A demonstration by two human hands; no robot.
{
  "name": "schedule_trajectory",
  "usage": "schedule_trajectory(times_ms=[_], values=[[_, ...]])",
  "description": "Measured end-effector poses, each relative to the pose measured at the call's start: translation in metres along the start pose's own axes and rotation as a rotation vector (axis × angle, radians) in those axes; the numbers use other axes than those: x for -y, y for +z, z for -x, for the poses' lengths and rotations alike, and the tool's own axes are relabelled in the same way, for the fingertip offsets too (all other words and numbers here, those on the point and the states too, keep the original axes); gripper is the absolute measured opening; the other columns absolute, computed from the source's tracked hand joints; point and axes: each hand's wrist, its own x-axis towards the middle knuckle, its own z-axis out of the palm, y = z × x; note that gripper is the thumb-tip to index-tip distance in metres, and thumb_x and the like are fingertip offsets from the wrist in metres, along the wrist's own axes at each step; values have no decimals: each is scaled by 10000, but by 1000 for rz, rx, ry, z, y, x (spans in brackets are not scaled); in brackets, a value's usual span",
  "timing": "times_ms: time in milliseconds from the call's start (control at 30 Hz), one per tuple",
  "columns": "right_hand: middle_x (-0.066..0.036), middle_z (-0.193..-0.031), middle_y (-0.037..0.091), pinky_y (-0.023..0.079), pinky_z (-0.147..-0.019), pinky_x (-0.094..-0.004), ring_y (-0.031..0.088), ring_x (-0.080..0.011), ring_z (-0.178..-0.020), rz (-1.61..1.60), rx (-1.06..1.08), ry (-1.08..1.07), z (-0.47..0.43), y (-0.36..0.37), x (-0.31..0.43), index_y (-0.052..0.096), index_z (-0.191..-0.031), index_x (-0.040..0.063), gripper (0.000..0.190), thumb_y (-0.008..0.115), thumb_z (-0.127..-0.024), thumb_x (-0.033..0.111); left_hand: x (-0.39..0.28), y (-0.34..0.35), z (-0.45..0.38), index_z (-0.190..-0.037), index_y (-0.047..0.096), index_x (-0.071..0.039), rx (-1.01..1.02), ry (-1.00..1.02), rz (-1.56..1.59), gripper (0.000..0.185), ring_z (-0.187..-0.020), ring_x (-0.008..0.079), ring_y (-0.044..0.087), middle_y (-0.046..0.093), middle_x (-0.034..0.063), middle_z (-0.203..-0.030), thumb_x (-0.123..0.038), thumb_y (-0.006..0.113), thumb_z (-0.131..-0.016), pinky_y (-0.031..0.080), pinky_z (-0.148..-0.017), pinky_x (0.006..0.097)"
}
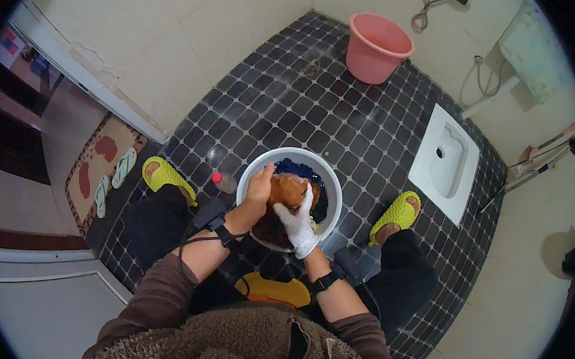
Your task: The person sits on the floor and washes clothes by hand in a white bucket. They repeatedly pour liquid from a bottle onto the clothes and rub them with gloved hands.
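A round white basin (335, 186) stands on the dark tiled floor between my feet. Bunched brown cloth (289, 190), wet-looking, is held over it between my two hands. My left hand (259, 185), bare, grips the cloth's left side. On the right side, my right hand (300, 223) wears a white glove and presses the cloth with the thumb and fingers spread around it. Dark blue cloth (293, 168) lies in the basin beyond the brown piece. Darker cloth below my hands is partly hidden. Left of the basin is a clear bottle (227, 184) with a red cap.
A pink bucket (370, 62) stands by the far wall. At right, a white squat toilet (443, 164) is set in the floor. A yellow plastic stool (279, 290) is under me. To the left, light slippers (125, 167) rest on a mat (89, 184) by the doorway.
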Motion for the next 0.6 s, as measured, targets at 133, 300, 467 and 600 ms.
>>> schedule_trajectory(times_ms=[133,300,467,600], values=[[-208,-1456,252,336,-1054,-343,366,-289,-1300,145,-85,141,-3,5,9,-102,-1476,106,996,622,-807,-32,-9,3,7,-1164,493,-7,259,188,-49,444,-898,147,544,570,57,-982,-391,516,-943,441,-827,296],[-128,-1412,394,279,-1089,-300,384,-243,-1296,-169,-230,-119,-21,-13,11,357,-1406,21,603,516,-828,-49,13,3,48,-1338,379,-12,531,165,-274,584,-1117,192,505,541,96,-1201,-302,616,-890,372,-983,327],[-128,-1183,581,431,-989,-374,556,-251,-1100,-598,-241,207,-28,-28,27,575,-1193,-7,326,495,-880,31,54,-36,26,-1324,421,-25,904,258,-920,663,-1128,196,523,577,109,-1196,-282,720,-791,402,-951,337],[-111,-1286,508,455,-959,-421,523,-276,-1142,-525,-314,213,-27,-41,28,458,-1318,80,432,526,-904,186,55,-46,4,-1220,484,-44,417,549,-758,579,-1103,285,533,599,131,-1109,-152,746,-716,394,-955,355]])
